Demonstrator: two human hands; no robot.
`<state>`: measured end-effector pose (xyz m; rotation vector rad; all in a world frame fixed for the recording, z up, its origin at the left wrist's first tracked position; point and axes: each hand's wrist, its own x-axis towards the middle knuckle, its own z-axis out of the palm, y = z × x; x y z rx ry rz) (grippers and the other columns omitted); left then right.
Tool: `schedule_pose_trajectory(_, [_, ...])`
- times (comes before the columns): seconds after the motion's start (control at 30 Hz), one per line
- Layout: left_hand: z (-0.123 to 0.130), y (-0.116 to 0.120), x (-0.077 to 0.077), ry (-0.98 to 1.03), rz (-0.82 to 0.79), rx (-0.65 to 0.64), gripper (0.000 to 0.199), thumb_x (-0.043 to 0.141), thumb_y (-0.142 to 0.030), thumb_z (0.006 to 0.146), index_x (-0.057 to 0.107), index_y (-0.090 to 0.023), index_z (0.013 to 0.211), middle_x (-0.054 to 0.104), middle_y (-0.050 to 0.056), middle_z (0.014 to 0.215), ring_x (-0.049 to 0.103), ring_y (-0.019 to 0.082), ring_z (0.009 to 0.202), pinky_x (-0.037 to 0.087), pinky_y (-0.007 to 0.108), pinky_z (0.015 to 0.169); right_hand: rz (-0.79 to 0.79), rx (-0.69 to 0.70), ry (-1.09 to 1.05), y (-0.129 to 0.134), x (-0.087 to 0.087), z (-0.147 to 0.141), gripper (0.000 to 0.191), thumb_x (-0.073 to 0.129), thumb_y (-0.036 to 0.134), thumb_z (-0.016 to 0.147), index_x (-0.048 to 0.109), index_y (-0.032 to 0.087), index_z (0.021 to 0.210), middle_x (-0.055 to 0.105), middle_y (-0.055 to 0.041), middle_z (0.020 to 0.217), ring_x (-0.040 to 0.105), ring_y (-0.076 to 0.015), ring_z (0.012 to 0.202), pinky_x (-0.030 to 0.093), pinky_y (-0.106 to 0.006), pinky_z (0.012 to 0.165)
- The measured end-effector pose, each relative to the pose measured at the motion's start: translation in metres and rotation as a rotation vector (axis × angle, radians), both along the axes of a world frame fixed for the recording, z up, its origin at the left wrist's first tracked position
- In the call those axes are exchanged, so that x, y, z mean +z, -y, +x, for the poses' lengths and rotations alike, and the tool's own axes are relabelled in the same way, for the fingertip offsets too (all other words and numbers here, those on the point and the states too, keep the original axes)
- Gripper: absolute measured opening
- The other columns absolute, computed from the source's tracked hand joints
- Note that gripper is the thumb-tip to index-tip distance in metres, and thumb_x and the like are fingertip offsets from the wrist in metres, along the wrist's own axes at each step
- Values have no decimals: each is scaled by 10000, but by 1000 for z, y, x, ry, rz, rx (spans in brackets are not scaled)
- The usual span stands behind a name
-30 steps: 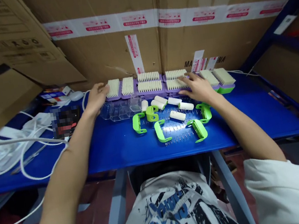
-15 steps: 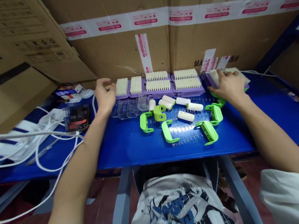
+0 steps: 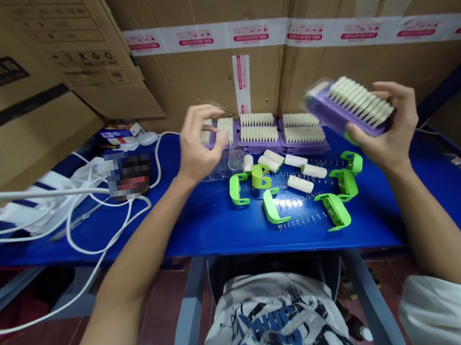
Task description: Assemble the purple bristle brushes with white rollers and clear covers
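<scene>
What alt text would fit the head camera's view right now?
A right hand holds a cream-ridged purple block above a blue table; the left hand hovers near similar blocks. Green brackets, pale cylinders and springs lie nearby.

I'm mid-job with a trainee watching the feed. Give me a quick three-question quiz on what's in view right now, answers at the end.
1. Multiple choice: what does the right hand hold?
A. a clear tray
B. a purple piece with cream rows
C. a coil spring
2. True or false: the white cables are to the person's left of the green brackets.
3. Short answer: which lie nearer the front edge of the blue table, the green brackets or the purple pieces by the cardboard?

Key:
1. B, raised above the table.
2. True.
3. The green brackets.
</scene>
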<state>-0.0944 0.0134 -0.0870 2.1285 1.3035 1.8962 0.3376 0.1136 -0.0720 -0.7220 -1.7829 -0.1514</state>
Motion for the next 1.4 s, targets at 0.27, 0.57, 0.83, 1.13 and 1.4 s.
schedule_pose_trajectory(0.27, [32,13,0,-112,-234,-597,808,1026,-583,877,725,-381,1599,729,125,1570,728,363,1457,692,508,1126,-90,597,85,61,-5,-61,845,990,450,779,674,423,1562,816,-59,1370,818,-351,1219,701,-580,1045])
schedule_pose_trajectory(0.57, [-73,0,20,132,-249,-222,960,1145,-529,681,744,-321,1529,745,50,1453,751,333,1361,634,626,1239,-5,311,-294,-3,6,3,802,898,881,723,733,323,1276,752,-48,1028,775,-287,917,634,-473,817])
schedule_pose_trajectory(0.83, [-69,10,20,-374,-593,-47,835,1089,-519,584,865,-310,1361,811,128,1343,669,449,1428,493,686,1336,-242,157,-200,33,5,-20,599,876,628,749,634,312,1197,788,-138,1238,787,-368,1094,649,-545,906])
schedule_pose_trajectory(1.13, [8,23,21,35,-351,-365,1185,1176,-648,473,741,-353,1535,684,127,1630,640,441,1556,581,587,1291,-247,439,-51,75,-4,-67,645,917,633,809,676,336,1328,804,-91,1254,797,-348,1100,688,-554,945])
schedule_pose_trajectory(1.4, [66,44,1,176,-186,-294,728,1123,-519,703,844,-278,1331,838,94,1281,826,316,1115,721,468,922,-330,444,8,84,-10,-82,657,830,466,946,613,390,1562,688,-88,1595,700,-378,1457,701,-585,1094])
